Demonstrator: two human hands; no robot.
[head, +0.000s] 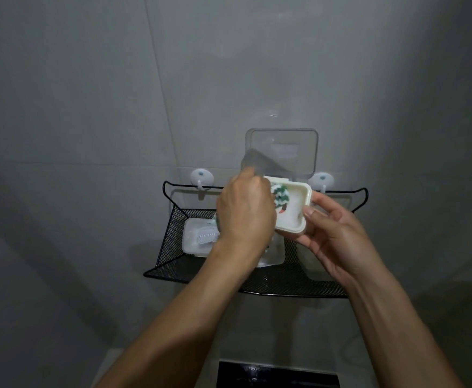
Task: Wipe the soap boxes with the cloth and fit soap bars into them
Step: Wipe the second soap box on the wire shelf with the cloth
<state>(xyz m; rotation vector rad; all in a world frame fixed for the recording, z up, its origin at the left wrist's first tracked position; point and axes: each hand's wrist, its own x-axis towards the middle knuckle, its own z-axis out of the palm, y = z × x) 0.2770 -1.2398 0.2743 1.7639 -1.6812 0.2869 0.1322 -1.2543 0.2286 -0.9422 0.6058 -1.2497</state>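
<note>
Over a mesh shelf (173, 264), white soap box (293, 214), clear lid (285, 152) raised.

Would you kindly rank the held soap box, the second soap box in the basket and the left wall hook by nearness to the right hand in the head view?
1. Held soap box, in the right hand.
2. Second soap box, basket's left.
3. Left wall hook, upper left.

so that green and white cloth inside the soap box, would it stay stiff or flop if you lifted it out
Probably floppy: the cloth is bunched under the left hand inside the soap box, following its shape. Its fuzzy look suggests it is light and grips rather than slips. It is unlikely to roll or break; loose parts would probably hang down.
</note>
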